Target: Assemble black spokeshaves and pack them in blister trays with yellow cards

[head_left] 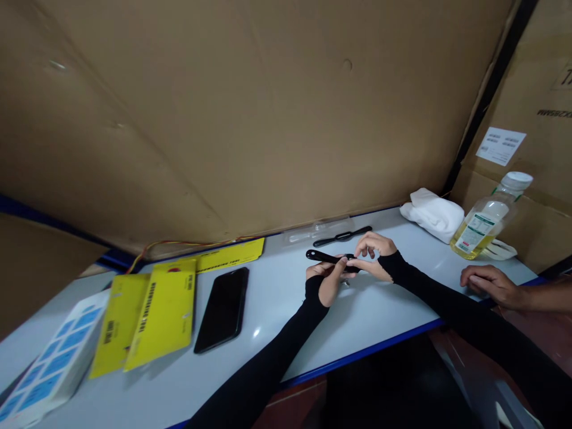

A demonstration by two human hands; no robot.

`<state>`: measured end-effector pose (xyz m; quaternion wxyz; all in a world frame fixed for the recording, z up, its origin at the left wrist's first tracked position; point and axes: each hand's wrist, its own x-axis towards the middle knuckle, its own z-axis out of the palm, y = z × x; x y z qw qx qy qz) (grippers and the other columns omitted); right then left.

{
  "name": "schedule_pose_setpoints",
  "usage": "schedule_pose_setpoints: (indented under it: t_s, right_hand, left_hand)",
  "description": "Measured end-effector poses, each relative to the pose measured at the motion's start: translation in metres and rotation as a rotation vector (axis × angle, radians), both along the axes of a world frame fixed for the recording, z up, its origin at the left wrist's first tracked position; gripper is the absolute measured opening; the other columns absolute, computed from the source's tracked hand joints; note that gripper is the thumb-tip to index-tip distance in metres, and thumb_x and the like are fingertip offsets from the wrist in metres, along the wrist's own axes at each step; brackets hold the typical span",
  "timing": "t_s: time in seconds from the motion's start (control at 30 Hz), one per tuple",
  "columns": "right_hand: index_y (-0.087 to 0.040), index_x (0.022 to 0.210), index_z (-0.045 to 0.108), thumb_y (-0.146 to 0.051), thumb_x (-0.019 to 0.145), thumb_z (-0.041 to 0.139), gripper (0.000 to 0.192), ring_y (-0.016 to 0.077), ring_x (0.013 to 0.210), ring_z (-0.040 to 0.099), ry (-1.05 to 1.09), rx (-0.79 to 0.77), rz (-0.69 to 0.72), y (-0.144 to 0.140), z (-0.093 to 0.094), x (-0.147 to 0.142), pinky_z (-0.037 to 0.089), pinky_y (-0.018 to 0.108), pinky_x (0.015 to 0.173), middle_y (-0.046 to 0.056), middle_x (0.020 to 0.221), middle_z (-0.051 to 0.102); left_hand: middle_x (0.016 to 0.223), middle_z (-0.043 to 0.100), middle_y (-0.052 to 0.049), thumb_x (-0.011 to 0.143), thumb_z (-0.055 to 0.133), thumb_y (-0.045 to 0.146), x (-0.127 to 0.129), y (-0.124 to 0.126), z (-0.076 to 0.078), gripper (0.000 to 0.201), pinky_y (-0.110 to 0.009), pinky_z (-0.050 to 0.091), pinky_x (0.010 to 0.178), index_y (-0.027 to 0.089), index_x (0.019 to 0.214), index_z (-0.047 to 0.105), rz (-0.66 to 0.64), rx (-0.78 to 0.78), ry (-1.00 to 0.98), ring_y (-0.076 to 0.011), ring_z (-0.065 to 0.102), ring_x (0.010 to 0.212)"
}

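Over the table, my left hand (pixel 328 279) is closed round a black-handled tool (pixel 322 257) whose flat handle has a hole at its end. The handle points to the left. My right hand (pixel 374 253) is at the tool's other end, thumb against it and fingers curled; my hands partly hide that end. A small shiny metal piece (pixel 345 284) shows just below my left hand; I cannot tell whether it belongs to the tool. Behind my hands, a second black tool (pixel 343 236) with a slotted middle lies beside a clear plastic package (pixel 313 232).
To the left lie a black phone (pixel 222 310), yellow cards (pixel 165 313) and a white box with blue labels (pixel 60 357). At right stand a bottle of yellow liquid (pixel 485 220) and a white cloth (pixel 433 214). Another person's hand (pixel 496 286) rests on the table's right edge. Cardboard (pixel 286 119) walls the back.
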<state>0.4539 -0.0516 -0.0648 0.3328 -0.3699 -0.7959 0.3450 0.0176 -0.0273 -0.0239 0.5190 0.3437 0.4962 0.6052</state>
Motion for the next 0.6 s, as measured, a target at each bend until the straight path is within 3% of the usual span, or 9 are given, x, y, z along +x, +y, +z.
schedule_pose_setpoints:
  t_s: [0.37,0.6]
  right_hand:
    - [-0.026,0.094,0.073,-0.03,0.104,0.047,0.028,0.0138,0.045,0.047,-0.018,0.002,0.004,-0.001,0.001,-0.003,0.038,0.027,0.04,-0.001,0.059,0.054]
    - [-0.027,0.093,0.074,-0.028,0.102,0.048,0.027,0.0149,0.044,0.049,-0.009,0.033,0.004,-0.003,0.009,-0.012,0.039,0.028,0.039,-0.001,0.057,0.053]
  left_hand:
    - [0.076,0.08,-0.014,0.057,0.095,0.05,-0.001,-0.003,-0.001,0.05,-0.034,0.065,0.056,0.009,0.081,0.08,-0.022,0.054,0.041,-0.0288,0.077,0.057]
    - [0.069,0.078,-0.011,0.053,0.095,0.047,-0.001,-0.002,0.004,0.048,-0.033,0.063,0.053,0.01,0.078,0.078,0.029,0.024,0.015,-0.0249,0.073,0.049]
